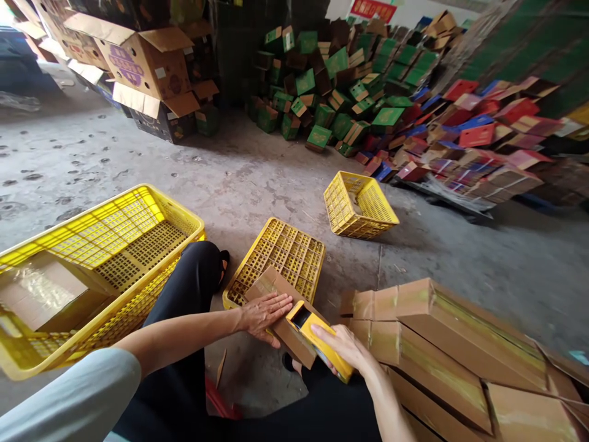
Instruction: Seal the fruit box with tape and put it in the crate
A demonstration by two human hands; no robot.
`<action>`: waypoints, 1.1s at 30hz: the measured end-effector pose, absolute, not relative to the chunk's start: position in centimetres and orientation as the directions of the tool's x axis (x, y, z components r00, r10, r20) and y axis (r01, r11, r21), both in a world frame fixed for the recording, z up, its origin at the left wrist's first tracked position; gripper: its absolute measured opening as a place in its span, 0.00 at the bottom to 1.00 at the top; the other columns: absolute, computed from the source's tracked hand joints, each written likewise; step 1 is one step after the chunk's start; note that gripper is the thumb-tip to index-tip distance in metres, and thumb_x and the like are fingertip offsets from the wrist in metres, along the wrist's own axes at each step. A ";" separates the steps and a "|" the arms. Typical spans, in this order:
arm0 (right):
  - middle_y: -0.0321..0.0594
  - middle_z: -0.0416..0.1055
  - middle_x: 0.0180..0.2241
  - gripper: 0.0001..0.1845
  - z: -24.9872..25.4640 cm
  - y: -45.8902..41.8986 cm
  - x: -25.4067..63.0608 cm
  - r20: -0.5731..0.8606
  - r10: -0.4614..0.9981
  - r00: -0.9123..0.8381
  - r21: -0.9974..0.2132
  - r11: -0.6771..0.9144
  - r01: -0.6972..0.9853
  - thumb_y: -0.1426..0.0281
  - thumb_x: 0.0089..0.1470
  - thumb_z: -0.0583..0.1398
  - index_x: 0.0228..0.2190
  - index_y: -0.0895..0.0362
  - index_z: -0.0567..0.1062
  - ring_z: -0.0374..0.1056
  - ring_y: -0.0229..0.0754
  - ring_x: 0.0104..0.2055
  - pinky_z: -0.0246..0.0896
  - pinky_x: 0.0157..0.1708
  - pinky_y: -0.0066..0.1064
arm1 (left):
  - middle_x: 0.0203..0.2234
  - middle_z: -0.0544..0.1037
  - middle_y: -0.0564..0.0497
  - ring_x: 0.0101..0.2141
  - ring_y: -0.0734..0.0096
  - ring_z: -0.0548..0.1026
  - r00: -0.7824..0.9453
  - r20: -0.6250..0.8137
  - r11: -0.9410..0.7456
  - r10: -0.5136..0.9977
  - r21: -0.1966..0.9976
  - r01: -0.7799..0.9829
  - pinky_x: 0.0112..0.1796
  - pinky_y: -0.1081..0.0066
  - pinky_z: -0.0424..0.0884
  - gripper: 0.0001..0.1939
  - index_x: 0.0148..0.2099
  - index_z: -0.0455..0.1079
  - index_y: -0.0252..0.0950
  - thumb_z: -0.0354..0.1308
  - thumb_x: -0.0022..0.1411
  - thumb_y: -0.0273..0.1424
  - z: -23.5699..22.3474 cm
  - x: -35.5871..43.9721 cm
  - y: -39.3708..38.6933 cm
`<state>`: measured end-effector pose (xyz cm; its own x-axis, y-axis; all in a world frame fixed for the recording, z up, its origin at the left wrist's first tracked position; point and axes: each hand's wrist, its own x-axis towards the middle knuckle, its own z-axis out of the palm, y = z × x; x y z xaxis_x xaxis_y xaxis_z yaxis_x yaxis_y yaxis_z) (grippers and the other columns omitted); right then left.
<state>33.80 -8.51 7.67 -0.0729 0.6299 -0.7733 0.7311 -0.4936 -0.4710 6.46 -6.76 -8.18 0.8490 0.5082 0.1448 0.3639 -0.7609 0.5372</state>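
My left hand (265,314) lies flat on top of a narrow cardboard box (271,282), fingers stretched out. That box rests at a slant on the near edge of an upturned yellow plastic crate (289,248) in front of me. Wrapped in my right hand (343,347) is a yellow handheld device (315,328) with a dark rectangular window at its front end. The device's front meets or hovers just over the box, right of my left fingers; whether it touches I cannot tell. What kind of device it is does not show.
At left stands a large yellow crate (179,215) holding a taped carton (43,288). Stacked taped cartons (442,350) fill the right side. A smaller yellow crate (361,205) sits ahead on the concrete floor (248,166). Piles of green boxes (322,116) and red boxes (478,135) lie behind.
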 end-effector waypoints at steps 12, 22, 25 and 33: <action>0.44 0.75 0.18 0.21 7.3 -9.1 35.2 -0.766 0.637 -0.089 -0.503 -0.508 0.699 0.52 0.60 0.62 0.26 0.55 0.73 0.72 0.45 0.18 0.73 0.22 0.36 | 0.75 0.47 0.31 0.74 0.44 0.47 0.853 0.186 -0.796 0.487 0.496 0.347 0.71 0.49 0.48 0.56 0.80 0.35 0.31 0.54 0.67 0.61 -9.1 6.0 -6.4; 0.41 0.74 0.17 0.28 6.7 -8.2 32.0 -0.744 0.662 -0.090 -0.559 -0.544 0.626 0.46 0.62 0.59 0.28 0.58 0.74 0.71 0.42 0.17 0.69 0.18 0.29 | 0.75 0.50 0.30 0.74 0.44 0.49 0.900 0.162 -0.826 0.406 0.486 0.285 0.71 0.51 0.47 0.54 0.79 0.43 0.29 0.53 0.67 0.61 -8.9 3.1 -2.0; 0.41 0.74 0.17 0.27 6.7 -7.1 29.8 -0.739 0.664 -0.116 -0.591 -0.555 0.585 0.46 0.62 0.59 0.29 0.57 0.73 0.71 0.41 0.17 0.70 0.18 0.30 | 0.74 0.50 0.28 0.74 0.43 0.51 0.913 0.127 -0.826 0.387 0.488 0.282 0.71 0.50 0.48 0.55 0.78 0.45 0.26 0.53 0.67 0.63 -8.4 1.0 0.0; 0.42 0.75 0.19 0.27 6.7 -5.8 28.8 -0.764 0.639 -0.093 -0.569 -0.597 0.565 0.48 0.66 0.57 0.32 0.59 0.74 0.71 0.41 0.18 0.71 0.19 0.28 | 0.75 0.43 0.27 0.74 0.38 0.46 0.841 0.101 -0.751 0.532 0.514 0.413 0.71 0.47 0.46 0.62 0.79 0.33 0.26 0.54 0.64 0.65 -8.1 1.3 -3.2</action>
